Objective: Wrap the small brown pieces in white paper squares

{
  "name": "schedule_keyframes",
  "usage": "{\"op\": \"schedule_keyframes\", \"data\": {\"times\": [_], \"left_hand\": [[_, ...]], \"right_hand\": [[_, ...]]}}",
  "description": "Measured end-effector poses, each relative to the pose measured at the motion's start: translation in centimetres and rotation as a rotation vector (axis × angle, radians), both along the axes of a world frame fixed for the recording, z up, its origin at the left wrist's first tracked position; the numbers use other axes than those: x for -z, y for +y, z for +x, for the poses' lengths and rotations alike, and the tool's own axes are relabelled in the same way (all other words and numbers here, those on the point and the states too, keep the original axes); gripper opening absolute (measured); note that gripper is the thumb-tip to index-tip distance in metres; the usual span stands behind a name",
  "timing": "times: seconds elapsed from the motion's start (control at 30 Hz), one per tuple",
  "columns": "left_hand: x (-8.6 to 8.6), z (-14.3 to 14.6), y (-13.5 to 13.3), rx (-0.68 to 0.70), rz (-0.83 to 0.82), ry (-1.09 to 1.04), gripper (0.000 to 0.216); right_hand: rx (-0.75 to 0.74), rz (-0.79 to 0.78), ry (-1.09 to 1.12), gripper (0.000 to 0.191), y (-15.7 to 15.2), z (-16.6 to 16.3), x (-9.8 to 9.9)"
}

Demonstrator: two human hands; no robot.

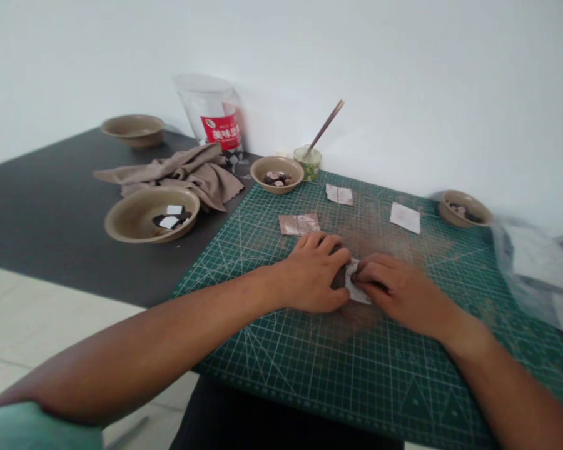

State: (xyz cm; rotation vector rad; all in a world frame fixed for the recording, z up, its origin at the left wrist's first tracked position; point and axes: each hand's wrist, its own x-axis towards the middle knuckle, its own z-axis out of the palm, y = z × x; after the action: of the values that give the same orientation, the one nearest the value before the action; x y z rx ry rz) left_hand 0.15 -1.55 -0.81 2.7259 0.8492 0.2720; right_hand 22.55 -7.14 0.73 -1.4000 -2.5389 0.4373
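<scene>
Thumb and forefinger well apart, the person's left hand (pixel 315 273) presses its tips down at the near-left side of a small whitish sheet (pixel 358 292); the right hand (pixel 398 289) has its fingers bunched over the same sheet — their tips are hidden, so from where I stand I cannot tell how tightly they close or whether they pinch anything.

With that sheet as the clock's centre and twelve toward the wall, a dark table (pixel 51 206) stretches off toward nine and ten. Nearer, the green gridded mat (pixel 380 369), dusted brown in places, lies beneath the sheet. Around ten is a rumpled taupe cloth (pixel 182 172), with a clear container (pixel 194 115) bearing a red label beyond it; a see-through plastic bag (pixel 535 269) sits near three. Toward ten I see a wide bowl (pixel 126 215) with dark and white pieces, another bowl (pixel 134 128) farther off, and smaller ones at eleven (pixel 276 165) and two (pixel 464 203). A green-patterned cup (pixel 309 165) holding a slim stick (pixel 327 124) stands between eleven and twelve. Smallest — three loose squares (pixel 405 218), near eleven, twelve and one.
</scene>
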Motion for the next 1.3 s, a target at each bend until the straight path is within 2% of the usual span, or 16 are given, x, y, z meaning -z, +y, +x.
{"op": "schedule_keyframes", "data": {"times": [0.1, 0.27, 0.47, 0.63, 0.8, 0.87, 1.0, 1.17, 1.23, 1.3], "left_hand": [[0.0, 0.0, 0.0, -0.009, 0.004, -0.001, 0.045], [0.0, 0.0, 0.0, -0.004, -0.003, -0.002, 0.047], [0.0, 0.0, 0.0, -0.01, 0.005, 0.013, 0.045], [0.0, 0.0, -0.1, -0.003, -0.001, -0.007, 0.046], [0.1, 0.1, -0.1, -0.024, 0.008, -0.005, 0.046], [0.1, 0.1, -0.1, -0.023, 0.003, -0.004, 0.046], [0.0, 0.0, -0.1, -0.003, -0.001, 0.002, 0.047], [0.1, 0.0, -0.1, -0.022, 0.014, 0.005, 0.046], [0.1, 0.1, -0.1, -0.024, 0.004, 0.009, 0.047], [0.0, 0.0, -0.1, -0.013, -0.007, 0.012, 0.048]], "right_hand": [[0.072, 0.043, -0.053, 0.01, 0.6, 0.6, -0.2], [-0.056, -0.083, -0.031, 0.011, 0.0, 0.4, -0.5], [0.08, 0.067, -0.05, 0.012, 0.5, 0.3, 0.0], [-0.051, -0.03, -0.02, 0.013, -0.1, 0.0, 0.1], [0.092, 0.091, -0.027, 0.012, 0.5, 0.1, 0.3], [0.09, 0.065, -0.042, 0.012, 0.4, 0.4, 0.1], [-0.028, -0.027, -0.005, 0.013, -0.2, -0.1, 0.1], [0.11, 0.081, -0.037, 0.012, 0.4, 0.3, 0.2], [0.107, 0.039, -0.051, 0.011, 0.4, 0.7, 0.0], [0.042, -0.035, -0.019, 0.011, 0.0, 0.5, -0.1]]}}
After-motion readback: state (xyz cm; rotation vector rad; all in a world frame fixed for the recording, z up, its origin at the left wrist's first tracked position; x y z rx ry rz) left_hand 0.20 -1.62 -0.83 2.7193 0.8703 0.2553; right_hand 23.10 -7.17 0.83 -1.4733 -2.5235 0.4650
